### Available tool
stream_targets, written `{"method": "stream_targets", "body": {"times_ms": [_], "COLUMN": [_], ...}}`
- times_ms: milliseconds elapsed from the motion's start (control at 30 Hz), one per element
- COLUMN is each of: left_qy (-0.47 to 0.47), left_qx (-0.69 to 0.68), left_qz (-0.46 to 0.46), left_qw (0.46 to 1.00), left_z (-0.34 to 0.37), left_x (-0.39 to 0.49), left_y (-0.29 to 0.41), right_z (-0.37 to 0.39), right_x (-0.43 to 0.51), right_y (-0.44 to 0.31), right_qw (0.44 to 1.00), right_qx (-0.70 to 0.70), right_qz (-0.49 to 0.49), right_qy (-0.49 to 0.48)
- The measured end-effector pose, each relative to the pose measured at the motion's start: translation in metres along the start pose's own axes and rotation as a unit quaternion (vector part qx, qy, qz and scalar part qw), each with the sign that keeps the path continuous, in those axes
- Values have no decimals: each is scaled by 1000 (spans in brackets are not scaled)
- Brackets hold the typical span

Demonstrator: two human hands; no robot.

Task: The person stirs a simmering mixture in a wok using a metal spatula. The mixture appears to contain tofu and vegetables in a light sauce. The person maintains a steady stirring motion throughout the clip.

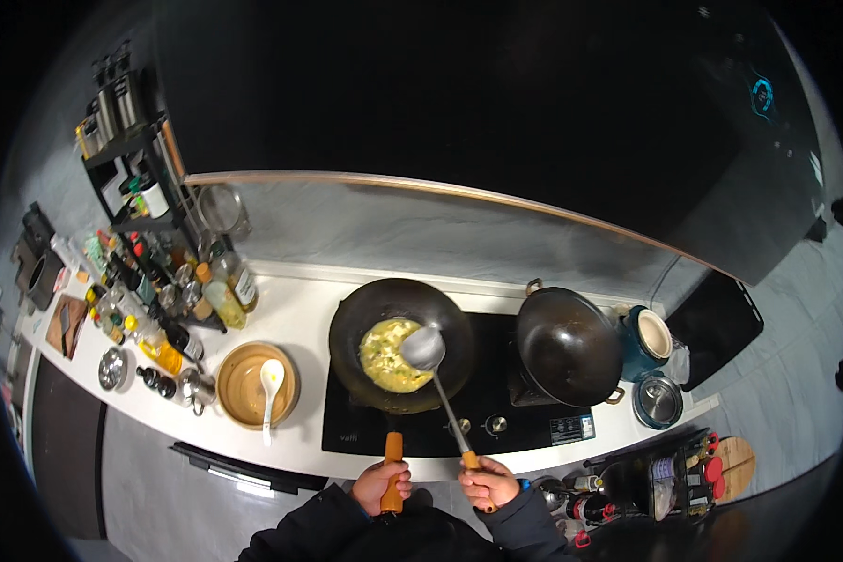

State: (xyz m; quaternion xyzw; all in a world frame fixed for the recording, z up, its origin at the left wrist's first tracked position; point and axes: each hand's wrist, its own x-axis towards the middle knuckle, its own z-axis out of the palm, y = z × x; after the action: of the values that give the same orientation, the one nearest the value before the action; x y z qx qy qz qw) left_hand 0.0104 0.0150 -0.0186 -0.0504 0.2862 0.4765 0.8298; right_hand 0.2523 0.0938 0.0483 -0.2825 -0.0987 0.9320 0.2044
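Observation:
My left hand (379, 486) is closed around the orange wooden handle (393, 464) of a dark wok (355, 330) on the left side of the black cooktop (492, 435). In the wok lies a yellow, egg-like mixture (386, 358) with pale pieces and green bits. My right hand (489, 483) grips the wooden end of a long-handled metal ladle or turner (449, 407). Its rounded head (423, 348) rests over the right part of the mixture; whether it touches the wok bottom cannot be seen.
A second wok (569, 344) sits on the right burner. Left of the cooktop, a brown bowl (228, 386) holds a white spoon (272, 379). Several bottles (158, 344) crowd the white counter's left end. A teal jar (636, 344) stands far right, and a dark range hood (464, 105) overhangs the back.

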Motion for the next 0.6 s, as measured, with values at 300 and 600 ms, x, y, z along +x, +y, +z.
{"method": "stream_targets", "body": {"times_ms": [300, 600], "left_qy": [16, 12], "left_qx": [5, 15], "left_qz": [2, 5], "left_qw": [1000, 1000], "left_z": [-4, -1], "left_x": [4, 0], "left_y": [-1, -1], "right_z": [25, 20], "right_x": [1, 11], "right_y": [17, 20], "right_qw": [989, 960], "right_qx": [-82, -177], "right_qz": [-8, -71], "right_qy": [125, 206]}}
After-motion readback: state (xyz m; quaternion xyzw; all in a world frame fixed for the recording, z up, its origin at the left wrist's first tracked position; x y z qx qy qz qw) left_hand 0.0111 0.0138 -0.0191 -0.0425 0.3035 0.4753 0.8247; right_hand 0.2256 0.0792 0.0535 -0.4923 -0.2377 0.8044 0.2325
